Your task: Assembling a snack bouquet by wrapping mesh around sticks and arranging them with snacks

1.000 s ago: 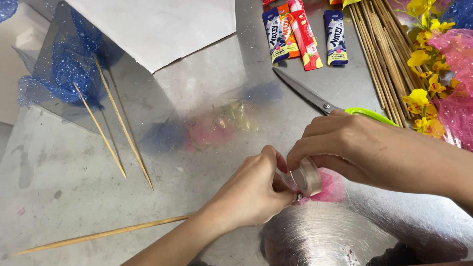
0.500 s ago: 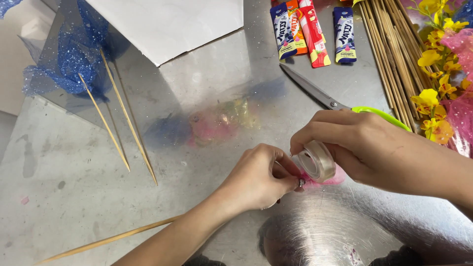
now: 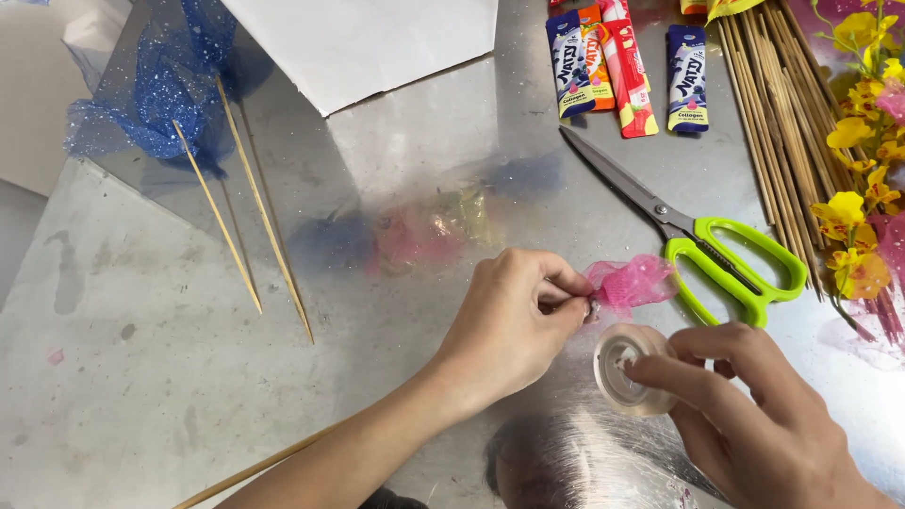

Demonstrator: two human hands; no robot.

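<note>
My left hand (image 3: pixel 514 325), fingers curled nearly closed, pinches the gathered end of a pink mesh tuft (image 3: pixel 630 282), which lies near the centre of the metal table (image 3: pixel 141 396) and fans out toward 2 o'clock. At 5 o'clock from the tuft, my right hand (image 3: pixel 754 415) holds a clear tape roll (image 3: pixel 630 369) between thumb and half-curled fingers, just beside the left hand. Green-handled scissors (image 3: pixel 702 245) lie at 2 o'clock, touching the tuft's far edge; two skewers (image 3: pixel 247 221) rest at 9 o'clock.
</note>
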